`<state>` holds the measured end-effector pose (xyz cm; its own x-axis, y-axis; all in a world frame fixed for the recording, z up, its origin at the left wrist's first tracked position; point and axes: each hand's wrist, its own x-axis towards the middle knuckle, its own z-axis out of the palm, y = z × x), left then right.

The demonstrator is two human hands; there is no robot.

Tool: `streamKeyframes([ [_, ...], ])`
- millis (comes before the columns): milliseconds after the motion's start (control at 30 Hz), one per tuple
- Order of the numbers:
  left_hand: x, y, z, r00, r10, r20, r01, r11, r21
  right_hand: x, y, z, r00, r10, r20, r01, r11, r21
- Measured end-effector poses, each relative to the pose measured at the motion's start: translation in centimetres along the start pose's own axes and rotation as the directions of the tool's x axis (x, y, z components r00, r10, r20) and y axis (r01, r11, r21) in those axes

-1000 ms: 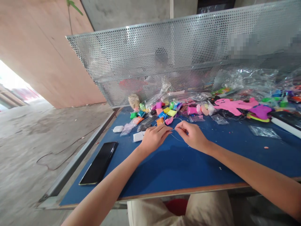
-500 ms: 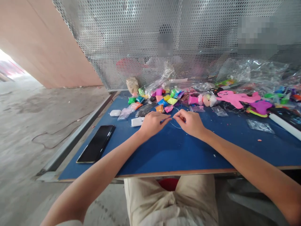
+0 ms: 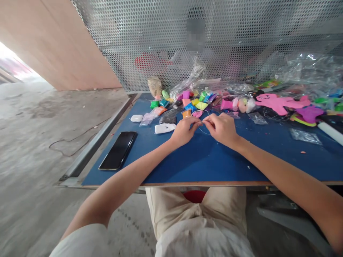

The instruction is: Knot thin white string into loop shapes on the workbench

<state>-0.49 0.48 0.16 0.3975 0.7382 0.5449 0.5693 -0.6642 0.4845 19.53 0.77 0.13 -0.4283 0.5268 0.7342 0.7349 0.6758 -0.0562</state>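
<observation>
Above the middle of the blue table (image 3: 193, 164), my left hand (image 3: 185, 131) and my right hand (image 3: 222, 130) meet almost fingertip to fingertip. Both are closed in a pinch on a thin pale thread (image 3: 204, 132), which curves in a loop around the fingertips. The thread's ends between my fingers are too small to make out. Just beyond my hands are an orange packet (image 3: 187, 113) and a pink packet (image 3: 197, 114). A white packet (image 3: 165, 128) lies left of my left hand.
A black phone (image 3: 118, 150) and a white case (image 3: 136, 118) lie at the left. Colourful packets, clear plastic bags (image 3: 311, 71) and a pink figure (image 3: 281, 102) line the back, before a perforated metal screen (image 3: 160, 32).
The view has shifted, so the table and hands appear slightly higher and further right. My fingertips have come a little closer together around the thread.
</observation>
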Motion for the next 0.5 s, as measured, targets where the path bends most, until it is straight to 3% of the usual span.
streamKeyframes([
  [167,0.0,0.48,-0.36,0.99,-0.07,0.123,0.087,0.987,-0.133,-0.11,0.08,0.16,0.999,-0.051,0.014,0.05,0.998,0.023],
  [333,-0.38,0.82,-0.36,0.985,-0.093,0.148,0.117,0.98,-0.162,-0.12,0.01,0.5,0.999,-0.052,0.014,0.052,0.998,0.035],
  [500,-0.47,0.26,-0.32,0.992,-0.038,0.123,0.034,0.999,0.035,-0.08,0.24,0.89,0.998,0.003,0.06,-0.005,0.999,0.046],
])
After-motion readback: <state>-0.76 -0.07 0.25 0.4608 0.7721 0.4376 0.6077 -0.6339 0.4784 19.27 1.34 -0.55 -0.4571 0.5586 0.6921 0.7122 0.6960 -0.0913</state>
